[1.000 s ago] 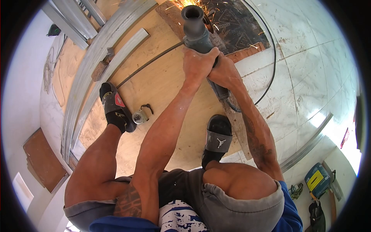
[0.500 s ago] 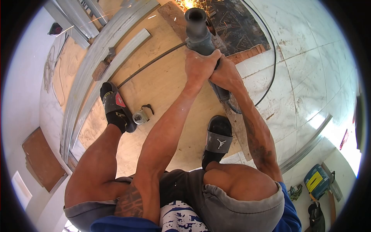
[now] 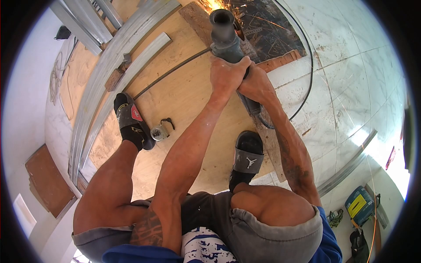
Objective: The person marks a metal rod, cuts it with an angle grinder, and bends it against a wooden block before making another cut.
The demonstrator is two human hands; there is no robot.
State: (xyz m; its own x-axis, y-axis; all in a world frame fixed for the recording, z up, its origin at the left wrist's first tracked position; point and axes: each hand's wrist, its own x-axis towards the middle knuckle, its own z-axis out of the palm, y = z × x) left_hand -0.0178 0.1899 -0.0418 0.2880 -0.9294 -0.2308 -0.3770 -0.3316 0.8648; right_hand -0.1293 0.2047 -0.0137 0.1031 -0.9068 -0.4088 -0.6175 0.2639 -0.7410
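A: Where to find the angle grinder (image 3: 226, 46)?

B: At the far middle, head end farthest away, slanting back toward the near right, above the right side of the plywood (image 3: 188, 109).

A: Held how?

B: Gripped in both hands: left hand (image 3: 227, 75) around the body just behind the head, right hand (image 3: 258, 82) just to the right, touching the left.

A: Fingers spread?

B: No, curled around the grinder and mostly hidden underneath; cannot tell the place of each tip.

A: Anything past the head?

B: Bright orange sparks (image 3: 214, 5) at the far edge; to the right, a dark sheet (image 3: 277, 37), then a black cord (image 3: 312, 70) curving over pale tiles (image 3: 351, 87).

A: And leftward?

B: Long metal channels (image 3: 144, 22); nearer, a left sandal (image 3: 130, 115), just beside a small pale device (image 3: 159, 133) with a dark strap. Near the middle, a right sandal (image 3: 248, 161).
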